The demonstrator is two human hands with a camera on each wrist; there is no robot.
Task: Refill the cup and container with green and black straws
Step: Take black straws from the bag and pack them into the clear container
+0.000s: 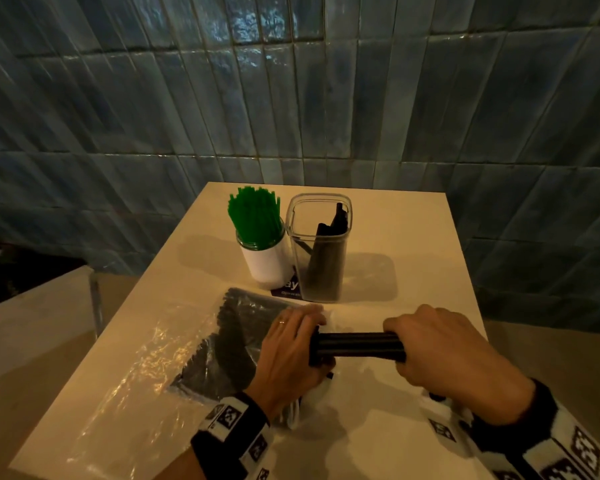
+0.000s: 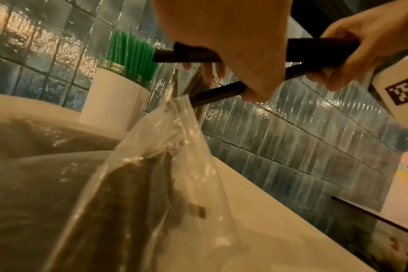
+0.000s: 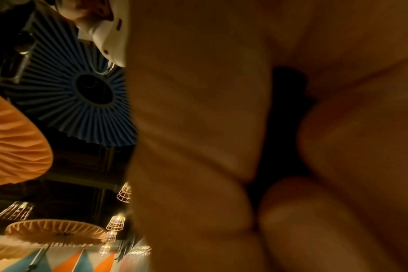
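Both hands (image 1: 357, 344) grip black straws (image 1: 357, 345) — card (image 1: 289, 285) reads "ay".

White cup (image 1: 267, 259) is packed with green straws (image 1: 255, 213) standing upright, fanning out a bit. Right beside it, the tall clear container (image 1: 321, 247) holds only a few black straws (image 1: 326, 251) leaning inside. A black straw bundle (image 1: 357, 346) is lying level, gripped at both ends.

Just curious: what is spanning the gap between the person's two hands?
A bundle of black straws, gripped by the left hand and the right hand, spans it in the head view.
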